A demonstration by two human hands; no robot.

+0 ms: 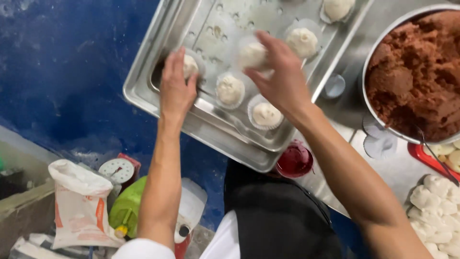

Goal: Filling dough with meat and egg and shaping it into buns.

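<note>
Left hand (176, 88) closed around a dough ball (190, 65) at the steel tray (143, 86) corner, right hand (280, 76) loosely pinching another paper-cupped bun (252, 55), filled cups (266, 114) alongside, metal bowl (378, 48) heaped with brown filling (417, 72)

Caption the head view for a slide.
Two hands set dough balls in paper cups on a steel tray.

The far part of the tray (211, 29) lay bare, open to a reach from above. Nearer, buns (230, 89) in paper cups crowded its front edge. The bowl (383, 43) of brown filling blocked the right; the counter (397, 168) between stayed narrow.
</note>
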